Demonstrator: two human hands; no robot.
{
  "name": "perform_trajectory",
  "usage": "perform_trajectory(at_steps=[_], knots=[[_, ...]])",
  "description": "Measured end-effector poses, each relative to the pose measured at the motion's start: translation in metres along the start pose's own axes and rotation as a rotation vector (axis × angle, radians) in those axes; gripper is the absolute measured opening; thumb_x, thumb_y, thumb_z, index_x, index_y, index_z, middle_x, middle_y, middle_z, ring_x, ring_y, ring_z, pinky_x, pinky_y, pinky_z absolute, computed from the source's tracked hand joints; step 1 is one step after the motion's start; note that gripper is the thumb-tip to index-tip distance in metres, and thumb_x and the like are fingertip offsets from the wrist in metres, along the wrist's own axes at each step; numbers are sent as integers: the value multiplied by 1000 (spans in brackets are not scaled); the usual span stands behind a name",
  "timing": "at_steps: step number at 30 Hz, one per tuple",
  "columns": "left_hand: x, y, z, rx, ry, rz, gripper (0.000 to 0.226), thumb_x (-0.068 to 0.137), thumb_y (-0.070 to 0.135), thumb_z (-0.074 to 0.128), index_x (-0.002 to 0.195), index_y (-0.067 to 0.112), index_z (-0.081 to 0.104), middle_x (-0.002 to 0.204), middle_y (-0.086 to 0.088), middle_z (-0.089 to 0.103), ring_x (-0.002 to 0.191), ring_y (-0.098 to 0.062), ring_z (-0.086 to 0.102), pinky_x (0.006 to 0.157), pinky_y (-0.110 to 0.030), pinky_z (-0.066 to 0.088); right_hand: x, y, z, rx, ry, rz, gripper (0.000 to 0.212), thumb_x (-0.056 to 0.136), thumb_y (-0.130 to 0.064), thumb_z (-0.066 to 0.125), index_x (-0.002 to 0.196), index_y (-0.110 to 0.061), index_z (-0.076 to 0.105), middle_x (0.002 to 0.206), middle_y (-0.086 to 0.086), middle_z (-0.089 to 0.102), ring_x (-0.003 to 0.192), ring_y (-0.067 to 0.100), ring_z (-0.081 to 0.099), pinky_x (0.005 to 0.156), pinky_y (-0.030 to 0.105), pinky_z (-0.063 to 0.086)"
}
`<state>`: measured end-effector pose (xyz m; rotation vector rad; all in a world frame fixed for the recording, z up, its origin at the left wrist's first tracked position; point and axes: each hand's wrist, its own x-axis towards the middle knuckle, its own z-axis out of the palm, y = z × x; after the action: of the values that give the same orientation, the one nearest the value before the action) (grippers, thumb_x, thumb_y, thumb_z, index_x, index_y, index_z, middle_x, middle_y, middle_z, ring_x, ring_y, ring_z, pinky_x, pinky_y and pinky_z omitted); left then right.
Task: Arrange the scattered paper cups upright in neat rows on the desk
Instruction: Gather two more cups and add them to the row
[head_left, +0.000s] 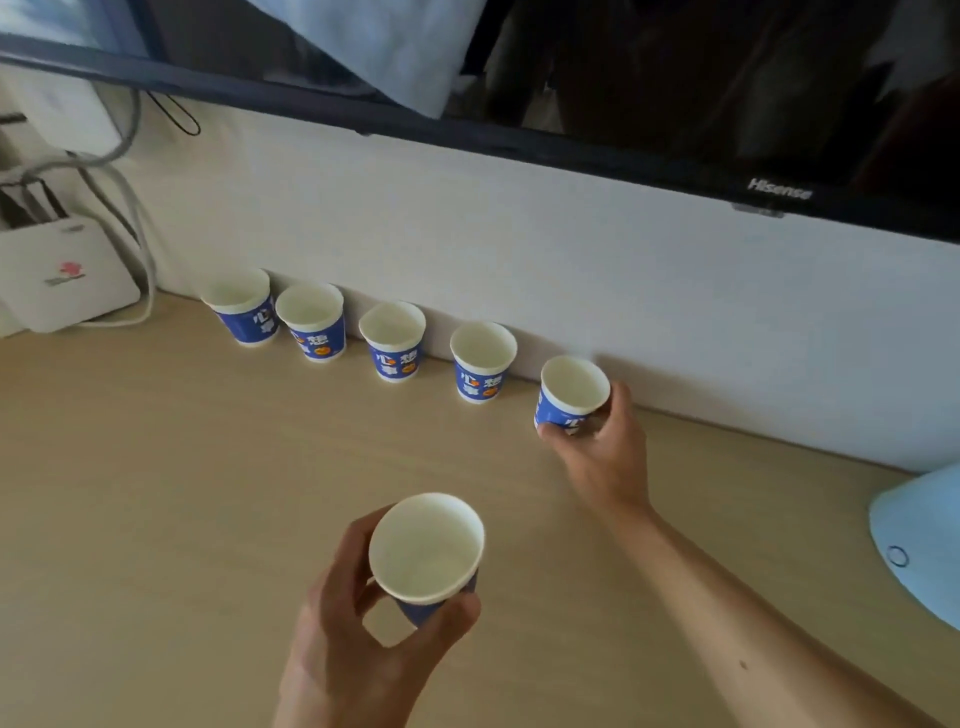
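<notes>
Several blue-and-white paper cups stand upright in a row along the wall on the wooden desk (156, 493), from the leftmost cup (240, 306) to the fourth cup (482, 361). At the row's right end, my right hand (602, 441) grips a fifth cup (571, 392) by its lower side; the cup is upright at the desk surface. Nearer to me, my left hand (363, 623) holds another cup (426, 545) upright above the desk, fingers and thumb curled round its base.
A white router box (57, 270) with cables sits at the back left. A dark TV screen (727, 104) hangs low over the wall. A light blue object (919, 540) lies at the desk's right edge.
</notes>
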<state>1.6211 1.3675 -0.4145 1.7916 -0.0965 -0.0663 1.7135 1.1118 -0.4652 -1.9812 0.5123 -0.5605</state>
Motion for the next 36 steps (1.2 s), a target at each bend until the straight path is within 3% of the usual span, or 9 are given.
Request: perform_trajectory(at_steps=[5,8,13,19,23,26,32,36], knots=[[4,2,2,-23,-23,3,67,45,29,94,106,41,69,100,10,77,86,-6,74,71,-10,53,8,-1,4,-39,18,-19,53,67,-17,90,109,-18,56,103,-6,70,89,10,66,71,10,46],[6,2,4,-26,-34,18,67,51,13,98,109,31,70,100,7,78,86,-11,75,73,-9,53,13,-4,5,-34,20,-26,56,68,-15,89,114,-15,57,107,-2,70,95,16,67,81,27,53],[9,8,7,-97,-30,16,66,43,42,84,107,46,68,104,10,77,92,-5,74,74,-9,52,17,-7,5,-40,32,-18,56,68,-13,89,114,-12,57,108,1,70,96,21,68,86,39,55],[12,8,7,-98,-25,23,66,46,44,85,108,47,66,107,13,76,94,-4,74,76,-10,54,14,-7,0,-57,25,-4,60,66,-13,90,114,-15,54,110,-2,69,96,17,66,86,34,54],[13,9,0,-109,-2,16,67,48,43,86,111,45,62,110,13,75,99,-5,73,77,-11,53,-9,-5,-11,-54,72,19,75,70,-13,90,133,-9,50,119,5,62,107,20,61,96,34,49],[19,8,-15,-84,8,11,63,54,43,86,112,45,61,113,14,74,103,-6,72,80,-20,55,-40,-9,-15,8,98,-54,66,76,-7,86,132,-12,51,119,6,62,108,21,61,95,31,46],[46,-1,-70,-16,148,-6,55,59,44,84,110,46,63,110,17,75,98,-2,72,78,-13,53,-79,-52,36,176,-96,-110,48,80,-3,83,117,-20,57,108,-5,68,100,13,65,88,31,47],[81,-14,-111,26,271,-40,59,57,38,85,112,39,63,107,17,74,99,-3,71,79,-23,58,-89,-80,80,219,-229,-137,45,81,1,78,114,-22,58,106,-8,68,98,12,67,86,27,48]])
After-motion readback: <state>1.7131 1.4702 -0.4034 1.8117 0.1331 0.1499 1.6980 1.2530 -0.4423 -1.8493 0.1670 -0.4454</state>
